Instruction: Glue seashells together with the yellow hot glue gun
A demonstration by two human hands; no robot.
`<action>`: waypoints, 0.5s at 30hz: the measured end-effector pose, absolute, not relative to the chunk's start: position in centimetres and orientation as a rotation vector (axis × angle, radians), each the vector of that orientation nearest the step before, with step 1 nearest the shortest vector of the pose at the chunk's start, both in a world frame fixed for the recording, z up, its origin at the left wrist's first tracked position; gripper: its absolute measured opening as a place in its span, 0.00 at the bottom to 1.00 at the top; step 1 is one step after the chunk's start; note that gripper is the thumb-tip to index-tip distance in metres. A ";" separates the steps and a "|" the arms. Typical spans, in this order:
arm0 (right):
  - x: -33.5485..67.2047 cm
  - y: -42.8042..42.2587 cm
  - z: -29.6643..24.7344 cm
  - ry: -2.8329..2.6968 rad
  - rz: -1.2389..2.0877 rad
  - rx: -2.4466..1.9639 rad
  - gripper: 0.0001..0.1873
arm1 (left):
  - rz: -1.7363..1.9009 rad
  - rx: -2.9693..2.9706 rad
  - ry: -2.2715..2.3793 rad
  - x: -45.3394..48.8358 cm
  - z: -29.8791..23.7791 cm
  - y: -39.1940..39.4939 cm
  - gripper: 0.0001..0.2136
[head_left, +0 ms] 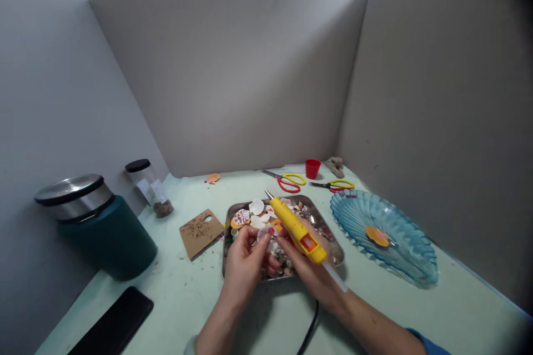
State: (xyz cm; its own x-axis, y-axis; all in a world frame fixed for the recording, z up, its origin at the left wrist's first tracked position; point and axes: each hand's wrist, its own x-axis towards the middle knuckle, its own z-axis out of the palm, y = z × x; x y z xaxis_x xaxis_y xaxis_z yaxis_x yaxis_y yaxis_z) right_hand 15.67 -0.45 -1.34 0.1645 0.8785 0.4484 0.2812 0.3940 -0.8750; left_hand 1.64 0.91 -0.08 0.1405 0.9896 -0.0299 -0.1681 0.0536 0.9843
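Note:
My left hand pinches a small whitish shell-like piece with a red spot on it, above the metal tray. In my right hand is a yellow hot glue gun, its nozzle pointing up and to the left and a clear glue stick poking out of its back. The right fingertips come close to the whitish piece; whether they touch it I cannot tell. Beneath both hands the metal tray holds many shells and white and orange pieces, partly hidden by the hands.
To the right lies a blue scalloped glass dish with an orange piece. Scissors, pliers and a red cup sit behind. At left are a brown board, a jar, a teal canister and a phone.

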 end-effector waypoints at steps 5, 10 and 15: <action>15.8 -0.3 -1.7 -1.511 0.420 -1.082 0.07 | 1.125 1.205 0.982 1.7 -0.3 0.7 0.20; 15.9 -0.5 -1.3 -1.539 0.272 -1.069 0.06 | 1.106 1.288 1.015 1.6 -0.8 0.6 0.17; 15.8 -0.4 -1.4 -1.578 0.222 -1.012 0.08 | 1.125 1.355 1.039 1.4 -1.0 0.5 0.15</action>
